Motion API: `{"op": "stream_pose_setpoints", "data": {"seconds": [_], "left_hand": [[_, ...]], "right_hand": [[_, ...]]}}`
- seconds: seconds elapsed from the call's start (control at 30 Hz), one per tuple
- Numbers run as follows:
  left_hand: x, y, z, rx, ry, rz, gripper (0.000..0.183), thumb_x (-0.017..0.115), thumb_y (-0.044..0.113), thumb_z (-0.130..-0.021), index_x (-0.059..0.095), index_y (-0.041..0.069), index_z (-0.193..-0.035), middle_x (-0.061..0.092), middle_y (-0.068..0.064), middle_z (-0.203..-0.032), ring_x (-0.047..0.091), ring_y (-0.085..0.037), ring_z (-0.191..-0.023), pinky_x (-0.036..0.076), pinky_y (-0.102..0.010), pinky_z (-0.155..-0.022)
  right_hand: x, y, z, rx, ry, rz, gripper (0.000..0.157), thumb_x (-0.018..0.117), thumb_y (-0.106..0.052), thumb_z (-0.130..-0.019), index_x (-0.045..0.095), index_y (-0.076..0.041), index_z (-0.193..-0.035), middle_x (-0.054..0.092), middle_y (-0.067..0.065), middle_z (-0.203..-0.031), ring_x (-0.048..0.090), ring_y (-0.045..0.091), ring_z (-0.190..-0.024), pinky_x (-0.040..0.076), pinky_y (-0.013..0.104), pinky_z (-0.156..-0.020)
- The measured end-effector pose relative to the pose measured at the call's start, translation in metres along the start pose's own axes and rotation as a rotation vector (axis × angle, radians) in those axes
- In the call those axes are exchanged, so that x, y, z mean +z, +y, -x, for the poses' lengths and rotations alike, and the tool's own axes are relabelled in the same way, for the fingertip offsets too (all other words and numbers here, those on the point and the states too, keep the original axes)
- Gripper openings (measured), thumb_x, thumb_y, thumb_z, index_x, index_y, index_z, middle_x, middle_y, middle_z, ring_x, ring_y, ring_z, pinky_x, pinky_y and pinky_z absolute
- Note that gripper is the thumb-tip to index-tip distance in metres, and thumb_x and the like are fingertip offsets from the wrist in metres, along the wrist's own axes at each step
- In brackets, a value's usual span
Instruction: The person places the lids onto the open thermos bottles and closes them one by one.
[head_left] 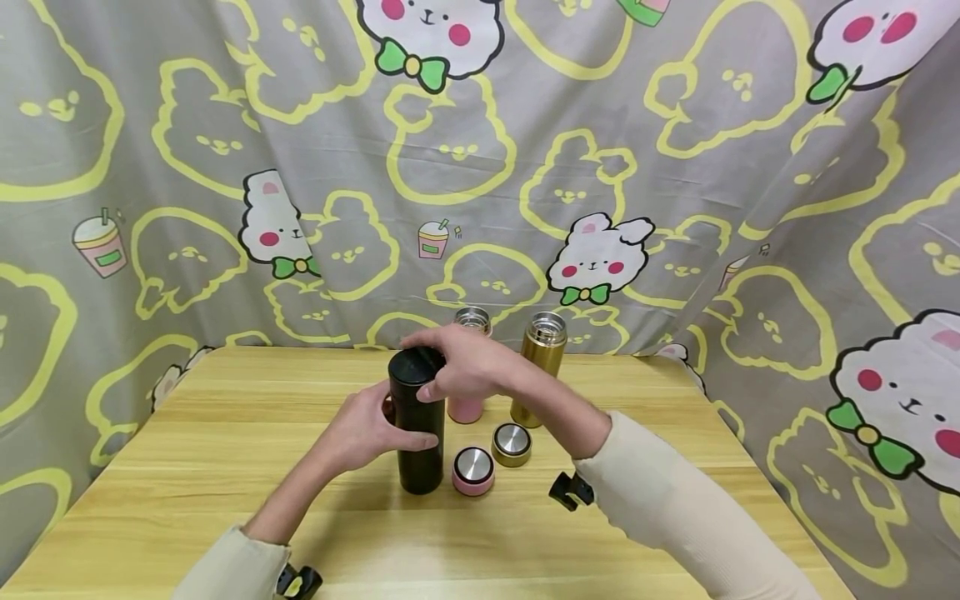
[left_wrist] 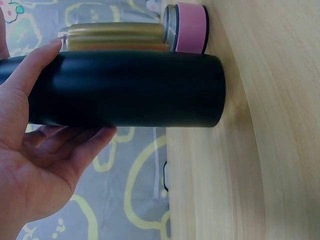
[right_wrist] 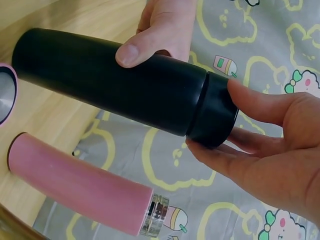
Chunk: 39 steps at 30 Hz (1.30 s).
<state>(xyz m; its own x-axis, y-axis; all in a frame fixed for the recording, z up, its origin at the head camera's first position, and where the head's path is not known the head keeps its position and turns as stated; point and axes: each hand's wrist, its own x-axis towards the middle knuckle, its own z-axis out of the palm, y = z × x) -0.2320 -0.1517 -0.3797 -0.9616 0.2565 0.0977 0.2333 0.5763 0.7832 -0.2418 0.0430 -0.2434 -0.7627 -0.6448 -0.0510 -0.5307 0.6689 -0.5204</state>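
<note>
A black thermos flask stands upright on the wooden table. My left hand grips its body around the middle, thumb across the front. Up top, my right hand holds the black lid between thumb and fingers; a thin gap line shows between lid and body in the right wrist view. Behind it stands a pink thermos with its silver neck bare. Farther right is a gold thermos, also uncapped. In front of these lie a pink lid and a gold lid, silver discs facing up.
The wooden table reaches back to a grey curtain printed with cartoon animals. Black wrist-camera mounts hang by the sleeves. The pink lid sits close beside the black flask's base.
</note>
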Motion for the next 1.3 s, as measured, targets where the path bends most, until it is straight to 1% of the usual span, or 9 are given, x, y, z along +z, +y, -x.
{"op": "stream_pose_setpoints", "data": {"seconds": [0.3, 0.47, 0.6, 0.7, 0.77, 0.93, 1.1, 1.17, 1.3], "left_hand": [[0.000, 0.000, 0.000, -0.006, 0.002, -0.005, 0.074, 0.091, 0.054, -0.067, 0.061, 0.020, -0.126, 0.072, 0.000, -0.110, 0.068, -0.015, -0.098, 0.057, -0.037, -0.082], [0.000, 0.000, 0.000, -0.019, -0.004, 0.013, 0.076, 0.091, 0.053, -0.067, 0.060, 0.020, -0.128, 0.072, -0.002, -0.114, 0.069, -0.016, -0.101, 0.058, -0.038, -0.084], [0.000, 0.000, 0.000, -0.022, -0.002, 0.016, 0.076, 0.091, 0.053, -0.067, 0.060, 0.020, -0.128, 0.072, -0.002, -0.113, 0.069, -0.016, -0.101, 0.058, -0.037, -0.084], [0.000, 0.000, 0.000, -0.019, -0.001, 0.009, 0.075, 0.091, 0.053, -0.067, 0.060, 0.020, -0.127, 0.072, -0.001, -0.112, 0.069, -0.015, -0.099, 0.057, -0.037, -0.084], [0.000, 0.000, 0.000, -0.016, -0.002, 0.008, 0.073, 0.091, 0.052, -0.068, 0.061, 0.020, -0.127, 0.072, 0.000, -0.111, 0.069, -0.014, -0.098, 0.057, -0.037, -0.083], [0.000, 0.000, 0.000, -0.005, -0.004, 0.005, 0.071, 0.091, 0.052, -0.068, 0.062, 0.022, -0.125, 0.072, 0.001, -0.107, 0.068, -0.013, -0.095, 0.056, -0.037, -0.083], [-0.001, 0.001, 0.000, -0.004, -0.001, -0.009, 0.070, 0.090, 0.054, -0.067, 0.062, 0.022, -0.123, 0.072, 0.002, -0.104, 0.067, -0.013, -0.093, 0.055, -0.037, -0.081], [-0.001, 0.000, 0.000, -0.004, 0.001, -0.011, 0.070, 0.090, 0.055, -0.067, 0.062, 0.021, -0.122, 0.072, 0.002, -0.104, 0.067, -0.012, -0.092, 0.055, -0.037, -0.081], [0.000, 0.000, 0.000, -0.006, 0.004, -0.006, 0.069, 0.091, 0.054, -0.067, 0.062, 0.022, -0.121, 0.072, 0.003, -0.104, 0.068, -0.012, -0.093, 0.055, -0.036, -0.081]], "right_hand": [[0.004, 0.001, 0.000, 0.028, 0.094, 0.003, 0.061, 0.088, -0.028, -0.080, 0.062, -0.014, -0.134, 0.068, 0.008, -0.128, 0.065, 0.020, -0.109, 0.052, 0.033, -0.093], [0.008, 0.001, -0.003, 0.057, 0.161, 0.047, 0.062, 0.091, -0.039, -0.075, 0.063, -0.013, -0.124, 0.070, 0.007, -0.113, 0.064, 0.021, -0.103, 0.051, 0.033, -0.089], [0.009, 0.002, -0.005, 0.069, 0.177, 0.067, 0.065, 0.091, -0.043, -0.073, 0.061, -0.012, -0.122, 0.067, 0.005, -0.108, 0.062, 0.021, -0.099, 0.050, 0.032, -0.086], [0.009, 0.001, -0.004, 0.076, 0.155, 0.040, 0.072, 0.092, -0.041, -0.072, 0.058, -0.010, -0.128, 0.067, 0.008, -0.113, 0.062, 0.023, -0.104, 0.049, 0.035, -0.091], [0.007, 0.000, -0.003, 0.077, 0.126, 0.011, 0.079, 0.093, -0.036, -0.072, 0.054, -0.010, -0.136, 0.066, 0.010, -0.124, 0.062, 0.026, -0.114, 0.048, 0.038, -0.099], [0.001, -0.001, -0.001, 0.059, 0.044, -0.042, 0.089, 0.091, -0.017, -0.075, 0.045, -0.014, -0.151, 0.055, 0.013, -0.148, 0.053, 0.029, -0.135, 0.041, 0.043, -0.113], [-0.002, -0.001, 0.000, 0.008, -0.005, -0.018, 0.080, 0.082, -0.003, -0.078, 0.050, -0.018, -0.150, 0.061, 0.009, -0.141, 0.060, 0.023, -0.120, 0.047, 0.037, -0.103], [-0.003, -0.001, 0.000, -0.011, -0.010, -0.010, 0.075, 0.080, -0.002, -0.079, 0.054, -0.019, -0.146, 0.065, 0.008, -0.133, 0.061, 0.022, -0.111, 0.049, 0.034, -0.097], [-0.003, 0.001, -0.001, -0.032, 0.002, 0.001, 0.065, 0.080, -0.003, -0.079, 0.061, -0.019, -0.140, 0.067, 0.007, -0.124, 0.062, 0.021, -0.105, 0.050, 0.032, -0.092]]}}
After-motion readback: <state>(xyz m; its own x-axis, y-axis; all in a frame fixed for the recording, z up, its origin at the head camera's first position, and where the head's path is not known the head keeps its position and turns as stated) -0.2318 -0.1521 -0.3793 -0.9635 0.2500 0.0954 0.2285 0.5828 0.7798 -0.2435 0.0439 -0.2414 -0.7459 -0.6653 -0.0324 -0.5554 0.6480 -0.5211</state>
